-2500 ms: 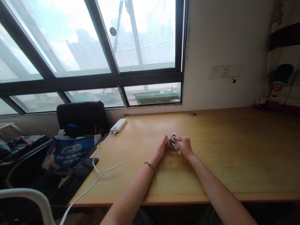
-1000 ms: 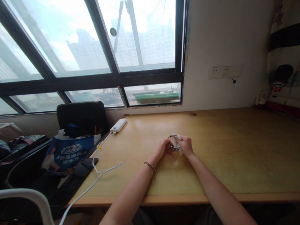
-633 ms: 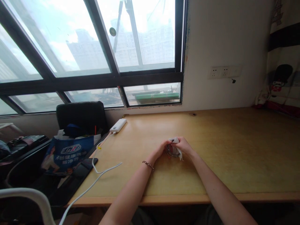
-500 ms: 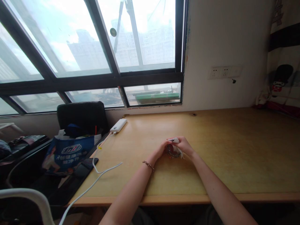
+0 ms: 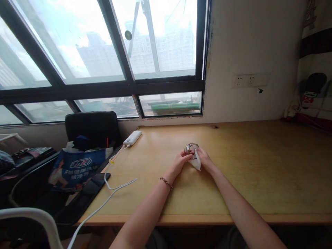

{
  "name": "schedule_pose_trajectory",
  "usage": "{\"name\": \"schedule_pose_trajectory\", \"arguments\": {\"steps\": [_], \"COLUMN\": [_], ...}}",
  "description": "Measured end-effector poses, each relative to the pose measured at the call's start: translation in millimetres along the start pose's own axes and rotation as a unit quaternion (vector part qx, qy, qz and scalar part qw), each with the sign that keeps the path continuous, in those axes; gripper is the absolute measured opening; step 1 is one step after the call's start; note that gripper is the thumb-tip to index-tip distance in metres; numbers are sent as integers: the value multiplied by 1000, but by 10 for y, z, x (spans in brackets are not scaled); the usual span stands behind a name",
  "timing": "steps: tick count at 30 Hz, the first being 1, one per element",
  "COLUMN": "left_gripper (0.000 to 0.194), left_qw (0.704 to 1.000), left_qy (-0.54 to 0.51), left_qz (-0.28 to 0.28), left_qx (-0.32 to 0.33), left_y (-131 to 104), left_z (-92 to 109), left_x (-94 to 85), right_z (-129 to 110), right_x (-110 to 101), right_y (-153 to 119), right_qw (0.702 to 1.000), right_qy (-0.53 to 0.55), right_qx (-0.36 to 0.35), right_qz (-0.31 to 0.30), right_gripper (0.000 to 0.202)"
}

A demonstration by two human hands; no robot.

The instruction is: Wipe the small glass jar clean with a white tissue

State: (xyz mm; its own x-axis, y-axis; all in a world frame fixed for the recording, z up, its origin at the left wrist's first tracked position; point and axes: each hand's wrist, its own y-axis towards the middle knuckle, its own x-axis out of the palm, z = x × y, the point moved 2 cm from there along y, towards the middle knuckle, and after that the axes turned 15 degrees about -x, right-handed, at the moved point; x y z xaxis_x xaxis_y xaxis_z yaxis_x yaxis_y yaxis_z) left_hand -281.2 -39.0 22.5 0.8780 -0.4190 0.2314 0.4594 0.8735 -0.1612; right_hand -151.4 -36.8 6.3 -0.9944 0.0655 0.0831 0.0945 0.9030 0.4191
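Above the middle of the wooden table (image 5: 249,173), both hands meet around a small round object with thin, dark, wire-like loops (image 5: 191,145). My left hand (image 5: 181,162), with a braided bracelet at the wrist, has its fingers closed on the left side of this looped object. My right hand (image 5: 204,159) is closed on a white tissue-like piece (image 5: 195,162), which hangs down between the hands and lies against the loops. The exact kind of looped object is too small to tell.
A white power bank (image 5: 132,138) with a white cable (image 5: 116,189) lies at the table's left edge. Beyond that edge are a black chair (image 5: 92,126), a blue bag (image 5: 75,171) and a dark flat panel (image 5: 90,193). A window and wall sockets (image 5: 245,81) are behind.
The looped object has turned and now rises above my fingers, where it hung below them before. The white piece has swung down below the hands. The view has shifted slightly.
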Motion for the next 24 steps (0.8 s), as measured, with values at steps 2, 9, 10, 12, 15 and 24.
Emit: {"name": "schedule_pose_trajectory", "arguments": {"steps": [2, 9, 10, 12, 15, 24], "left_gripper": [50, 58, 59, 61, 49, 32], "left_qw": [999, 984, 980, 970, 955, 920], "left_qy": [22, 121, 140, 176, 232, 332], "left_qz": [-2, 8, 25, 68, 115, 164], "left_qx": [37, 131, 140, 153, 143, 131], "left_y": [-7, -13, -19, -34, -58, -179], "left_z": [18, 19, 21, 28, 35, 90], "left_x": [30, 111, 113, 109, 102, 116], "right_z": [57, -15, -68, -178, -298, -336], "right_x": [4, -73, -92, -110, -92, -85], "right_y": [-17, -25, -31, -57, -117, -142], "right_qw": [999, 990, 978, 943, 898, 891], "right_qy": [26, -127, -194, -310, -401, -403], "right_qx": [20, 1, -29, -95, -179, -209], "right_qz": [6, 69, 76, 71, 29, -2], "right_gripper": [48, 32, 31, 31, 37, 35]}}
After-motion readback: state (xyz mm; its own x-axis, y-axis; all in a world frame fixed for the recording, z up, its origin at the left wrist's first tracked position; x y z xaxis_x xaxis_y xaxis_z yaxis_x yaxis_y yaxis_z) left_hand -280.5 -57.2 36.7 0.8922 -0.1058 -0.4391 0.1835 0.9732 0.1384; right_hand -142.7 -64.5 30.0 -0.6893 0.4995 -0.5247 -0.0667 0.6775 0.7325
